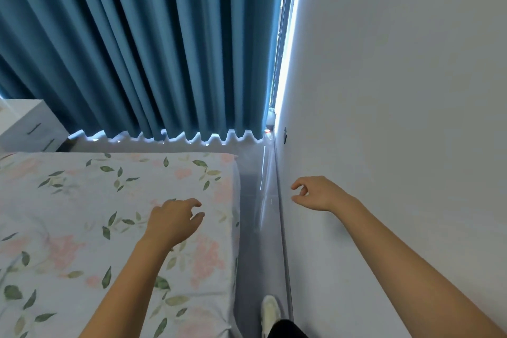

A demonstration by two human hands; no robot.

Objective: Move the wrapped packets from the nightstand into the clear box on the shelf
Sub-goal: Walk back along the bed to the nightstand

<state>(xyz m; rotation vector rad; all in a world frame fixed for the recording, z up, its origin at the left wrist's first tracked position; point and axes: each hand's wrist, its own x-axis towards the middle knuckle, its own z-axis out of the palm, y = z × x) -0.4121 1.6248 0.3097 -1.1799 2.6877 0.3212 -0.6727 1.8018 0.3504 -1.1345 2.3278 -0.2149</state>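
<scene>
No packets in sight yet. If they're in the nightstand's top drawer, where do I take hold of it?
Probably by the upper dark handle on the nightstand front. It is a slim bar centred on the white drawer face, so hook fingers over it from the front, the side turned toward the camera. The left hand and right hand are both empty.

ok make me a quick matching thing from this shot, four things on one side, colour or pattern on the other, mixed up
Things:
1. curtain
2. bed sheet
3. nightstand
4. shoe

Colour or pattern:
a. white, with dark drawer handles
b. floral, pink blooms and green leaves
c. blue, hanging in pleats
d. pale, on the grey floor strip by the wall

Pairs: 1-c, 2-b, 3-a, 4-d
</scene>
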